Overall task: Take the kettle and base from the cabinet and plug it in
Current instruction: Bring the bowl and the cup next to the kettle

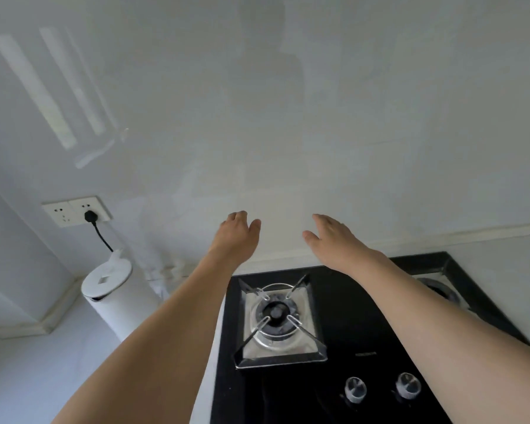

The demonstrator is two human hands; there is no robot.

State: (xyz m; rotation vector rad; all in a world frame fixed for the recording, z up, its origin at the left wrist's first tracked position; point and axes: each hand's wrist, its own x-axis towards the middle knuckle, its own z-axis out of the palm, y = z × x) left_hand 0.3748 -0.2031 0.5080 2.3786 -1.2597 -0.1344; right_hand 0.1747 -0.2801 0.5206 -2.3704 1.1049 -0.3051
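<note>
Kettle (110, 289) on the counter, black plug (90, 216) in the wall socket (75, 209).
Smooth white body — likely slippery; handle hidden. Left hand (236, 232) and right hand (331, 237) relaxed, holding nothing.

kettle (114, 289) left of hob (343, 316), plug (91, 216) in socket (77, 209) behind

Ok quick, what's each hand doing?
Left hand: fingers loosely curled, holding nothing.
Right hand: open, holding nothing.
</note>
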